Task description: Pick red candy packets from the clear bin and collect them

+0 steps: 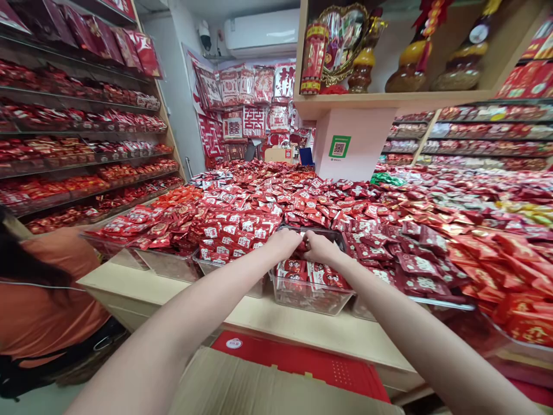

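Both my arms reach forward over a clear plastic bin point(302, 300) that stands on the counter and holds red candy packets point(311, 275). My left hand point(283, 242) and my right hand point(319, 246) meet above the far side of the bin, fingers curled closed around red packets between them. The fingertips are partly hidden. More clear bins heaped with red wrapped sweets point(233, 227) lie to both sides.
A person in an orange top point(38, 300) stands at the left by the counter edge point(142, 288). Shelves of red packets point(82, 144) line the left wall. A cardboard box point(242, 386) sits below my arms. A pink pillar point(354, 144) rises behind the display.
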### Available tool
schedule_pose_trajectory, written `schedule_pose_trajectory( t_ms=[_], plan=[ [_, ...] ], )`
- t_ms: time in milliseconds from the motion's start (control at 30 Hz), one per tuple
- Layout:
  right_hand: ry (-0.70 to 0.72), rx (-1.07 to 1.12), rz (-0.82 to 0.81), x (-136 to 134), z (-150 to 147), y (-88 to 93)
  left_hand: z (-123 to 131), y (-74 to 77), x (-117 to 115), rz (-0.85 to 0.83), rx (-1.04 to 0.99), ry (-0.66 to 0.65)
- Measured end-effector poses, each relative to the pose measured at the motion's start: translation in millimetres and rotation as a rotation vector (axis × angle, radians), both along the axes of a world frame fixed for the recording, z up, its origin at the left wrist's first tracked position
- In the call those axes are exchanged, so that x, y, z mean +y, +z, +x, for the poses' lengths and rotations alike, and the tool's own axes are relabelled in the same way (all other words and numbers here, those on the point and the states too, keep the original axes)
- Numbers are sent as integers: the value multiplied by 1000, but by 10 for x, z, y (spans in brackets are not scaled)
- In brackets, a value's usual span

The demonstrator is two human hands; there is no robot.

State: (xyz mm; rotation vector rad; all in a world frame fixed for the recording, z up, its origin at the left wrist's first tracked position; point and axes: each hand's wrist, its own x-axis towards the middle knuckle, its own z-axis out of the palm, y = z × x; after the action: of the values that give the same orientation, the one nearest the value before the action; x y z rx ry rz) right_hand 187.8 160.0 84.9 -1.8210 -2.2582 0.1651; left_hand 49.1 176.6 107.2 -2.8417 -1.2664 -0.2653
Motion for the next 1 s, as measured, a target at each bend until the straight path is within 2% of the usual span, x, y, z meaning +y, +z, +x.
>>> schedule_pose_trajectory(
  t_ms=[133, 300, 467, 633, 900, 1000],
  plan=[
    [26, -34, 69, 16, -52, -15, 8, 2, -1, 23, 21, -7],
    [47, -15, 119, -125, 35, 102, -10, 38, -65, 52, 49, -17],
    [131, -109, 14, -361, 220, 134, 7, 19, -95, 48, 81, 5],
    [99, -169, 8, -417, 254, 96, 49, -1, -50, 20, 129, 31],
    [119, -192, -7, -365, 220, 131, 52, 180, -53, -70, 269, -81],
    [121, -196, 5, -381, 216, 124, 51, 192, -44, -60, 297, -101]
  ],
)
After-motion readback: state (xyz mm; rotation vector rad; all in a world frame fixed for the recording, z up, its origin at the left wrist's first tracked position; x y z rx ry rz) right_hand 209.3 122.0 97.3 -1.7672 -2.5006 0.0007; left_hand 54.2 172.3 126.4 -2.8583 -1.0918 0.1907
